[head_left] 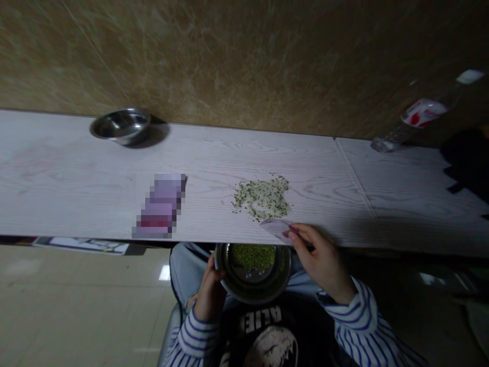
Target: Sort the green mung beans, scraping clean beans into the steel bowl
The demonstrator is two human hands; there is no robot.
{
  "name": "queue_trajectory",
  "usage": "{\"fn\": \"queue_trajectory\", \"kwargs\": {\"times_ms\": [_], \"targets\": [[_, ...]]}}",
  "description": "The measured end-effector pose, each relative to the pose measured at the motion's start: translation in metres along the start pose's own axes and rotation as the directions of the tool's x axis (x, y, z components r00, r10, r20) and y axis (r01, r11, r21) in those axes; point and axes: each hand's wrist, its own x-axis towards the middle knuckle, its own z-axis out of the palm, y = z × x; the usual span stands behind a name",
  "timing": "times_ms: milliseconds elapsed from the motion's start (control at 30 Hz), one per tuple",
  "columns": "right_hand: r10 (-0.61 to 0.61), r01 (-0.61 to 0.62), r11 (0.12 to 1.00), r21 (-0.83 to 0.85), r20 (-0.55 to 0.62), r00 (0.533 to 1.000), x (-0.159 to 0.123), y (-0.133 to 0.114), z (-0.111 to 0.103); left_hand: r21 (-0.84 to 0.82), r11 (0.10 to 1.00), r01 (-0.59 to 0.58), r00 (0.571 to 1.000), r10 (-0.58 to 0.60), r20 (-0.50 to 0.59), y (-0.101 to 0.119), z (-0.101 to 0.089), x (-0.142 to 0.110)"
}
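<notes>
My left hand grips the left rim of a steel bowl, held below the table's front edge over my lap. Small green beans, seemingly mung beans, lie in the bowl's far part. Pinched between the fingers of my right hand is a thin, pale, see-through plastic piece with a curved edge. It rests at the table's front edge, just above the bowl and at the near side of a spread mix of white grains and green beans. The white grains look like rice.
Another steel bowl stands at the back left by the wall. A pixelated purple item lies left of the grains. To the right are a clear bottle and a dark object. The white table ends close to my lap.
</notes>
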Motion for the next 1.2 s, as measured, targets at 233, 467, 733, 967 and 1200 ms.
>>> {"fn": "queue_trajectory", "kwargs": {"times_ms": [233,467,733,967,1200], "targets": [[-0.001,0.001,1.000,-0.014,0.004,1.000,0.023,0.011,0.005,0.021,0.999,-0.040,0.998,0.041,-0.040,-0.002,-0.005,0.003],[-0.027,0.026,0.998,-0.050,-0.027,0.999,0.045,0.013,0.002,0.023,0.999,-0.036,0.999,0.037,-0.031,0.001,-0.003,0.002],[0.000,-0.014,0.993,-0.121,-0.122,0.993,0.041,0.019,-0.004,0.039,0.999,-0.025,0.999,0.026,-0.023,0.003,0.003,-0.001],[-0.060,0.057,0.994,-0.093,-0.035,0.998,0.038,0.007,0.002,0.043,0.999,-0.021,0.999,0.022,-0.028,0.005,0.004,0.000],[-0.062,0.062,0.998,-0.034,-0.005,0.998,0.031,0.001,-0.002,0.021,1.000,-0.019,1.000,0.019,0.002,0.004,0.003,0.000]]}}
